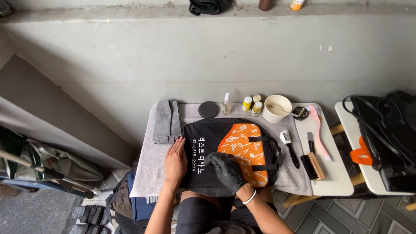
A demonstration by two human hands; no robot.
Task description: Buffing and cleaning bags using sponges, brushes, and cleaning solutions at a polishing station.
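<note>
Gloved, her right hand (226, 170) presses curled fingers onto the black-and-orange bag (229, 154) lying on the grey towel (149, 173); left hand (175, 162) lies flat, steadying. Brushes (313, 167) sit unused; cleaning seems early.

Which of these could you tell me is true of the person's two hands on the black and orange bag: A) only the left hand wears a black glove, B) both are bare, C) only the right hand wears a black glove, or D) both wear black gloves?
C: the right hand wears a black glove on the black and orange bag, while the left hand lies bare on its edge.
</note>
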